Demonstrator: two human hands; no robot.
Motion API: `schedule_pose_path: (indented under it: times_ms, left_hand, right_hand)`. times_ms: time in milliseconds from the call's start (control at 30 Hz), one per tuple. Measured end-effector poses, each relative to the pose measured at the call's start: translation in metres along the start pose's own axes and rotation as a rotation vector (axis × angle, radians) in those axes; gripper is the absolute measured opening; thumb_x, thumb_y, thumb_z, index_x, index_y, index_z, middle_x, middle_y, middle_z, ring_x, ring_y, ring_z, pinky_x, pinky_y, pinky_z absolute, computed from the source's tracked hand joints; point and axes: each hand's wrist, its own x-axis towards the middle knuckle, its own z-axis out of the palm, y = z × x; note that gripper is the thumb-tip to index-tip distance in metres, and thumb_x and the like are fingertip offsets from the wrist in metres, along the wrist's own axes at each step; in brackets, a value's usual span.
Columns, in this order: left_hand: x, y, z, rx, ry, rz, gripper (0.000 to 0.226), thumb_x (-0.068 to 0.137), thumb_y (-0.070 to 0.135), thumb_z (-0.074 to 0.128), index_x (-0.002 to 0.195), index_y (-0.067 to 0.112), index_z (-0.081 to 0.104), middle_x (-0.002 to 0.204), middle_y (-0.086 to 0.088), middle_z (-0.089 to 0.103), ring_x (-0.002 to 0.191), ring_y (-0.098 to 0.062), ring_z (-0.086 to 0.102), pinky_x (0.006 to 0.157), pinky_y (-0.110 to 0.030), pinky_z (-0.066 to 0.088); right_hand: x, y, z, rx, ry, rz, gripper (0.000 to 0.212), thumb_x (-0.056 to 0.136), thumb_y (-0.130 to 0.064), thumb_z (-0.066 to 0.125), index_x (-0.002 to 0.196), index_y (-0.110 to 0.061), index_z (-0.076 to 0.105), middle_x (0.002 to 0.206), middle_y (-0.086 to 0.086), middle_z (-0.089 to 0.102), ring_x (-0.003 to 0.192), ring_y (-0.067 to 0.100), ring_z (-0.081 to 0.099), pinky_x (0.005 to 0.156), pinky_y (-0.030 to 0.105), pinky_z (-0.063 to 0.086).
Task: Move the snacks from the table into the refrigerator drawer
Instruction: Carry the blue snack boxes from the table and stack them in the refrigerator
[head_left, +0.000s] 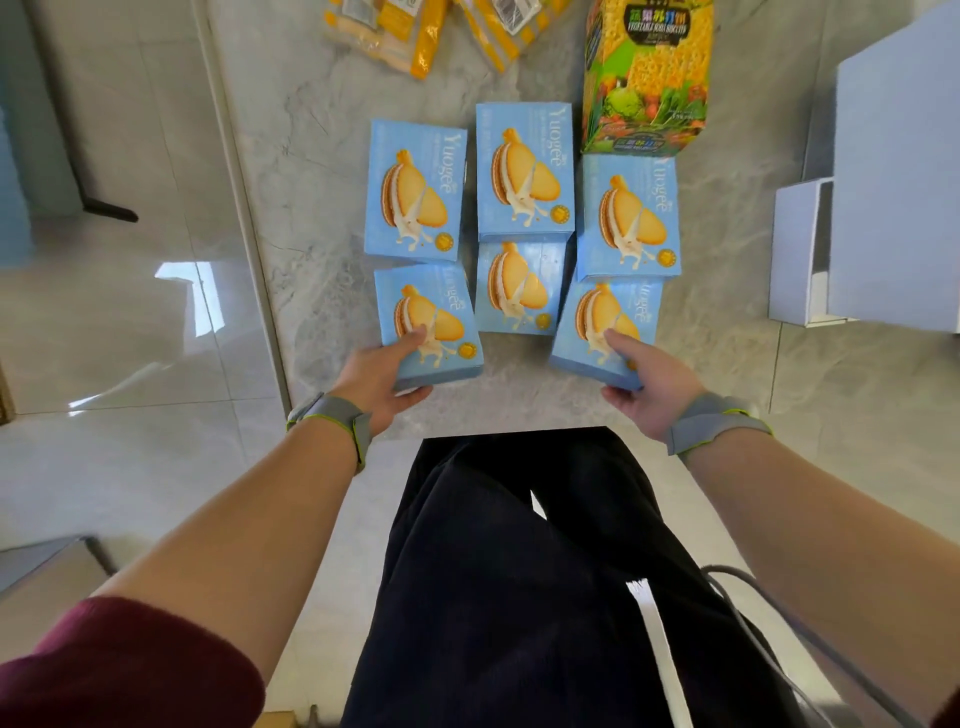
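Left fingers (415, 393) are curled under the near edge of the near-left box (436, 312), thumb pressed on its top face, so they pinch it. Right fingers (618, 396) do the same: curled under the near corner of the near-right box (613, 317), thumb on top, pinching. Left hand (379, 382) and right hand (652, 387) reach in from either side, with grey wristbands (332, 415) on both wrists.

Both held boxes are blue with a biscuit picture on top, at the near edge of the grey marble counter (311, 156). The near-right box sits skewed. Cannot tell if either is lifted off the surface.

Four more blue boxes lie on the counter:
- The middle front box (519, 291) is between the two held ones, its far end tucked under the middle back box (524, 171).
- The back-left box (415, 189) is just behind the near-left box.
- The back-right box (628, 218) meets the far edge of the near-right box.

The green-and-yellow biscuit pack (647, 78) is right behind the back-right box, touching it. Yellow packets (415, 36) lie at the far edge, cut off by the frame. White boxes (893, 171) are at the right. At the bottom are dark trousers (519, 571) and a maroon sleeve (119, 665) on the left arm. A glossy tile floor (130, 338) is to the left of the counter.
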Motion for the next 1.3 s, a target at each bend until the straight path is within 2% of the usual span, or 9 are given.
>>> schedule_pose_path:
  times_ms: [100,200,267,500,633,767,1033,1200,1300]
  left_hand:
    - [-0.029,-0.004,-0.002,-0.005,0.003,-0.036,0.045,0.083,0.033,0.087,0.12,0.015,0.069,0.12,-0.011,0.074,0.101,-0.027,0.072,0.067,-0.038,0.063]
    - [-0.066,-0.002,-0.006,-0.036,0.009,-0.046,0.039,0.088,0.029,0.083,0.12,0.015,0.067,0.114,-0.012,0.072,0.094,-0.027,0.071,0.061,-0.036,0.062]
    - [-0.083,-0.003,-0.006,-0.061,0.007,-0.041,0.039,0.088,0.03,0.082,0.121,0.015,0.067,0.116,-0.012,0.072,0.095,-0.028,0.07,0.063,-0.037,0.061]
    - [-0.177,0.024,-0.012,-0.143,-0.026,0.127,0.041,0.086,0.03,0.084,0.119,0.013,0.068,0.116,-0.014,0.074,0.104,-0.031,0.072,0.071,-0.04,0.063]
    - [-0.241,0.046,-0.017,-0.221,-0.033,0.287,0.025,0.087,0.028,0.083,0.103,0.019,0.066,0.108,-0.012,0.072,0.097,-0.029,0.07,0.078,-0.042,0.062]
    - [-0.294,0.057,-0.018,-0.327,-0.055,0.405,0.025,0.089,0.027,0.081,0.107,0.02,0.066,0.105,-0.007,0.072,0.098,-0.026,0.071,0.08,-0.043,0.063]
    - [-0.401,0.039,-0.017,-0.474,-0.073,0.65,0.03,0.09,0.029,0.08,0.115,0.016,0.069,0.109,-0.011,0.078,0.091,-0.023,0.076,0.074,-0.039,0.062]
    - [-0.453,0.019,-0.017,-0.516,-0.022,0.787,0.033,0.093,0.029,0.077,0.12,0.013,0.067,0.118,-0.015,0.077,0.094,-0.027,0.075,0.073,-0.037,0.061]
    - [-0.476,0.011,-0.017,-0.536,-0.023,0.841,0.037,0.095,0.029,0.075,0.126,0.012,0.066,0.118,-0.014,0.077,0.096,-0.027,0.076,0.074,-0.038,0.062]
  right_hand:
    - [-0.032,-0.004,0.002,0.013,-0.013,-0.009,0.029,0.088,-0.032,0.08,0.11,-0.023,0.065,0.099,0.001,0.062,0.081,0.016,0.06,0.073,0.03,0.054]
    - [-0.071,-0.012,0.004,-0.055,0.01,-0.009,0.016,0.091,-0.022,0.077,0.098,-0.02,0.063,0.088,0.004,0.058,0.075,0.017,0.056,0.069,0.029,0.051]
    - [-0.087,-0.016,0.003,-0.123,0.041,-0.025,0.016,0.09,-0.019,0.078,0.092,-0.019,0.061,0.084,0.006,0.054,0.072,0.018,0.054,0.065,0.029,0.05]
    - [-0.181,-0.051,0.012,-0.142,-0.014,-0.206,0.018,0.089,-0.018,0.078,0.098,-0.016,0.063,0.084,0.005,0.057,0.071,0.019,0.054,0.068,0.03,0.052]
    - [-0.243,-0.073,0.025,-0.139,-0.118,-0.31,0.023,0.087,-0.017,0.08,0.104,-0.016,0.065,0.088,0.006,0.06,0.074,0.02,0.055,0.069,0.03,0.053]
    - [-0.288,-0.085,0.032,-0.131,-0.231,-0.384,0.021,0.085,-0.018,0.082,0.096,-0.015,0.064,0.092,0.007,0.053,0.077,0.023,0.053,0.074,0.032,0.053]
    - [-0.381,-0.099,0.019,-0.144,-0.47,-0.557,0.024,0.085,-0.022,0.082,0.102,-0.017,0.066,0.104,0.008,0.052,0.088,0.022,0.054,0.073,0.032,0.052]
    - [-0.432,-0.099,0.008,-0.161,-0.637,-0.646,0.02,0.088,-0.02,0.079,0.101,-0.015,0.064,0.086,0.002,0.052,0.077,0.019,0.052,0.074,0.034,0.049]
    - [-0.448,-0.099,0.005,-0.149,-0.722,-0.689,0.022,0.085,-0.021,0.08,0.103,-0.017,0.067,0.087,0.001,0.059,0.078,0.018,0.056,0.076,0.035,0.049]
